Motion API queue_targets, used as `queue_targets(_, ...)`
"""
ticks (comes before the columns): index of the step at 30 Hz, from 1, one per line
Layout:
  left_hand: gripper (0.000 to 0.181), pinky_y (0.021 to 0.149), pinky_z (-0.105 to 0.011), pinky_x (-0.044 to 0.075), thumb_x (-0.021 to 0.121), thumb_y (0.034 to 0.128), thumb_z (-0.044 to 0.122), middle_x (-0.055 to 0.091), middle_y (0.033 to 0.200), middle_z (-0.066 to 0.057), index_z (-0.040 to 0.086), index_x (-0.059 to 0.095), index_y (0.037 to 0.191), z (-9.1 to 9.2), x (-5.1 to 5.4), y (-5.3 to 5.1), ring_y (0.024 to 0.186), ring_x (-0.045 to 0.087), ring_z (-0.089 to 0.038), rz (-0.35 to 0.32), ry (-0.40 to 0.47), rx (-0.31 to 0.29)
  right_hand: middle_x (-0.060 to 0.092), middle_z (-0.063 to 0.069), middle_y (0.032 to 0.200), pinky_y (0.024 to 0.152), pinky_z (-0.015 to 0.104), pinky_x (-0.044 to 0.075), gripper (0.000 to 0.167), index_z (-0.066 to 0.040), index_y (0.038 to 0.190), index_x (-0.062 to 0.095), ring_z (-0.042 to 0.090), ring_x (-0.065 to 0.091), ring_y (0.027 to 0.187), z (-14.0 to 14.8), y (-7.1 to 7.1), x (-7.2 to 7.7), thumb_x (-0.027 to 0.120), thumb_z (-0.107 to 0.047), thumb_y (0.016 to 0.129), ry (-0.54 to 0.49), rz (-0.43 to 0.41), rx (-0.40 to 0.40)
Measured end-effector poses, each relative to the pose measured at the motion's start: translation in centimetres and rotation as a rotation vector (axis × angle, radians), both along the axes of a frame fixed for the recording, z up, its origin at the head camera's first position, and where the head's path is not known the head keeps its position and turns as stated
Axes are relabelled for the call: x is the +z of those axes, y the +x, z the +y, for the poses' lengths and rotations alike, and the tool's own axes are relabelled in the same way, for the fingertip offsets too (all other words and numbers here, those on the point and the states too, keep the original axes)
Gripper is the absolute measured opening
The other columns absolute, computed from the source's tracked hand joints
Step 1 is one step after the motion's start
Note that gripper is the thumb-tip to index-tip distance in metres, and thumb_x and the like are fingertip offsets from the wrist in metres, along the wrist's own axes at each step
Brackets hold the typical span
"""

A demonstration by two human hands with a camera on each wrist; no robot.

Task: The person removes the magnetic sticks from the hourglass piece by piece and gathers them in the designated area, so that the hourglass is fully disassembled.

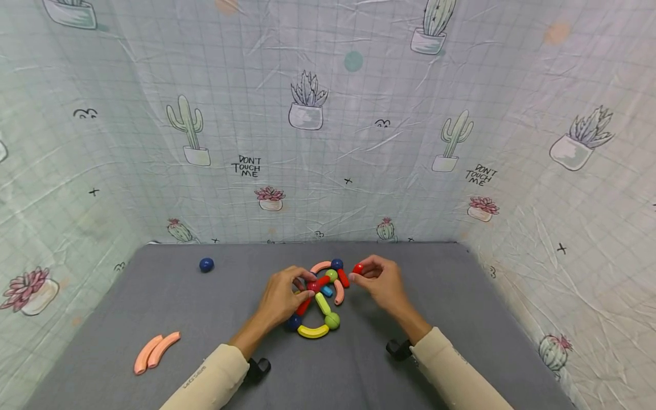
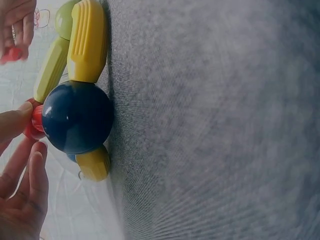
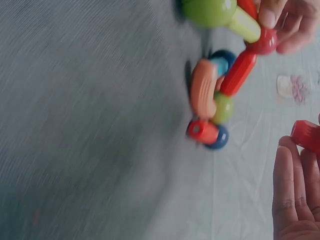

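My left hand pinches a red ball between thumb and fingers. That ball tops a frame of magnetic sticks and balls. A light green stick slopes from it to a green ball. A yellow curved stick runs along the table to a dark blue ball. In the right wrist view a red stick joins the red ball to another green ball. Apart from the frame, to its right, my right hand holds a short red stick by its fingertips.
Two peach curved sticks lie side by side at the table's left. A loose dark blue ball sits at the back left. Behind the grey table hangs a cactus-print sheet.
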State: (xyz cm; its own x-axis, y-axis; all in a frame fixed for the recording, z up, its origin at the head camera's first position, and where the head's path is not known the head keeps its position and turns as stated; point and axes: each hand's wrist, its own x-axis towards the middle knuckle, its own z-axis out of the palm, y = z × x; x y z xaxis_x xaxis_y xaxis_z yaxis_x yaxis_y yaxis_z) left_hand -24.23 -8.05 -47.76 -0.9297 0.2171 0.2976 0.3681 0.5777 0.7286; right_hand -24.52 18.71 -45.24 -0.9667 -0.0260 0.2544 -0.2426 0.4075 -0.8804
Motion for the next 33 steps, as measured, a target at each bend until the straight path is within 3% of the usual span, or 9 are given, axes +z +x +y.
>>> queue_targets(10, 0.033, 0.069, -0.026, 0.052, 0.093, 0.0829, 0.017, 0.075, 0.106, 0.006, 0.023, 0.08, 0.113, -0.3, 0.0, 0.0, 0.086, 0.069, -0.016, -0.016, -0.044, -0.019, 0.075, 0.012, 0.093, 0.071, 0.022, 0.057, 0.027, -0.008, 0.1, 0.079, 0.015, 0.069, 0.078, 5.6, 0.5, -0.9, 0.094, -0.02, 0.082, 0.075, 0.002, -0.079)
queue_targets(17, 0.038, 0.062, -0.024, 0.049, 0.091, 0.0863, 0.022, 0.075, 0.104, 0.009, 0.022, 0.077, 0.122, -0.3, -0.2, 0.0, 0.076, 0.06, -0.009, -0.078, -0.087, -0.044, 0.075, 0.013, 0.093, 0.069, 0.02, 0.056, 0.027, -0.004, 0.1, 0.078, 0.008, 0.067, 0.075, 9.3, 1.2, -1.6, 0.094, -0.018, 0.082, 0.131, 0.013, -0.126)
queue_targets(33, 0.037, 0.071, -0.026, 0.051, 0.09, 0.0859, 0.017, 0.073, 0.11, 0.009, 0.027, 0.075, 0.118, 0.3, 0.6, 0.7, 0.089, 0.066, -0.021, 0.013, -0.054, -0.055, 0.077, 0.011, 0.09, 0.064, 0.02, 0.055, 0.027, -0.004, 0.099, 0.078, 0.003, 0.065, 0.069, 14.5, 2.4, -2.3, 0.093, -0.02, 0.084, 0.256, -0.033, -0.221)
